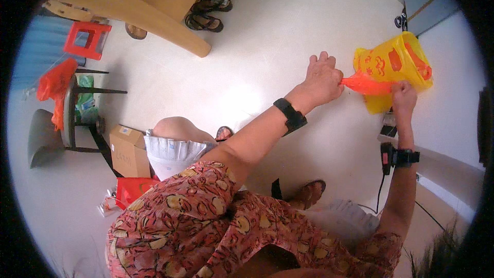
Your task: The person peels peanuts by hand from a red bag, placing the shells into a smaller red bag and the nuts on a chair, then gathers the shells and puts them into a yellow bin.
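Observation:
A red-orange plastic bag (pixel 368 85) is stretched between my two hands. My left hand (pixel 323 76) grips its left end, with some fingers raised. My right hand (pixel 404 93) is closed on the other end. Just behind the stretched bag, a bin lined with a yellow plastic bag (pixel 393 61) bearing red print stands on the floor by the wall. Part of the yellow bag hangs down below the red-orange one. Both of my wrists wear black straps.
A wooden table (pixel 154 19) stands at the upper left, with black sandals (pixel 206 17) beside it. At the left are a red stool (pixel 88 40), a chair holding a red bag (pixel 56 85) and a cardboard box (pixel 129 152). A cable hangs near my right forearm.

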Motion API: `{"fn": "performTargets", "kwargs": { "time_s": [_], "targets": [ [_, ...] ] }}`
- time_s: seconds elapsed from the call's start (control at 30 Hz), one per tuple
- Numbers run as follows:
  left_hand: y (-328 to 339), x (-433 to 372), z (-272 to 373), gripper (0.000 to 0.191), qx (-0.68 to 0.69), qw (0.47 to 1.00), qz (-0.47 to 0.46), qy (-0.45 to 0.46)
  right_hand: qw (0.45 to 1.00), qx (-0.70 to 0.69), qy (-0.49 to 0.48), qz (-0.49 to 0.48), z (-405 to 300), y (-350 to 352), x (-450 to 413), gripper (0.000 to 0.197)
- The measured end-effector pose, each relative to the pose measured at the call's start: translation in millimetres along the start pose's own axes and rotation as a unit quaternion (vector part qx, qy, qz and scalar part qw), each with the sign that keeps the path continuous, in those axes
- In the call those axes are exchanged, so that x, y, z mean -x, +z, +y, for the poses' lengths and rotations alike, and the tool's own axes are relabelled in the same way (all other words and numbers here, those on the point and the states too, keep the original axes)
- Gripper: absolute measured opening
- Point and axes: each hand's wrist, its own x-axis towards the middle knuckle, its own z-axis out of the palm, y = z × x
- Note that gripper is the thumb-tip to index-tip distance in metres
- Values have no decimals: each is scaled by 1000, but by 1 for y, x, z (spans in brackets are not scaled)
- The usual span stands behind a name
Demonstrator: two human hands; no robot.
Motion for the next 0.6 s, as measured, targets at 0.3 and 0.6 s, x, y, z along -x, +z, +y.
{"fn": "performTargets", "kwargs": {
  "time_s": [0.3, 0.6],
  "targets": [
    [7, -3, -33, 11, -44, 978, -14, -203, 772, -438, 205, -412, -67, -22, 37, 8],
    [-42, -23, 28, 10, 567, 784, 76, -241, 476, -645, 158, -577, -131, -19, 78, 13]
  ]
}}
